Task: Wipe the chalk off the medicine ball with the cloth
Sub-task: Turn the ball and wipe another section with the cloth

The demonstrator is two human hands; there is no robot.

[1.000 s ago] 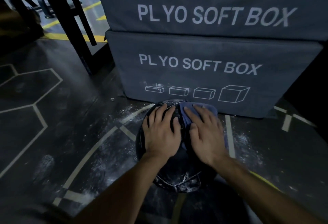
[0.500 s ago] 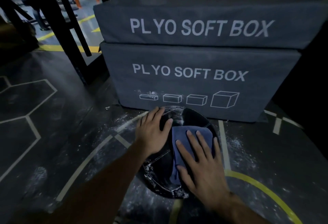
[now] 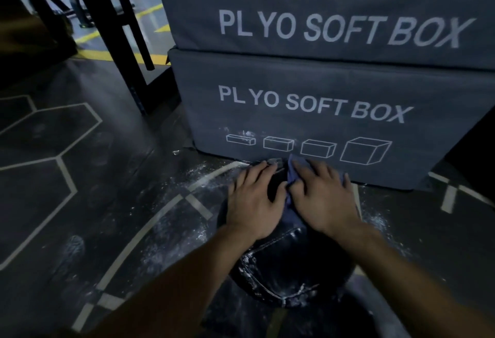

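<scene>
I see both hands up on the far crown of the medicine ball (image 3: 284, 262), a change from half a second ago, when the right hand (image 3: 324, 198) lay lower on the near face with the cloth (image 3: 290, 203) spread beneath it and the left hand (image 3: 254, 201) held the ball's left shoulder. Now the right hand's grip is spread flat, fingers splayed, pressing the blue cloth down against the top of the ball; the cloth peeks out just ahead of its fingertips and bunches in the gap between the two thumbs. The left hand's grip is likewise spread and empty, palm down on bare leather just beside the right, steadying the ball. The ball sits on the floor (image 3: 80, 203) directly below both hands, its far side close to the lower plyo soft box (image 3: 308, 128); whether they touch I cannot tell. I judge the stroke to have swept away from me, over the top, so the upper panel is getting covered. But the near face below my wrists, toward me from the grip, carries plain white chalk along its seams (image 3: 257, 265), so the job looks well short of done. Loose chalk dust (image 3: 166, 246) lies on the floor to the left of the left hand too, and it could re-soil the ball if it rolls.
</scene>
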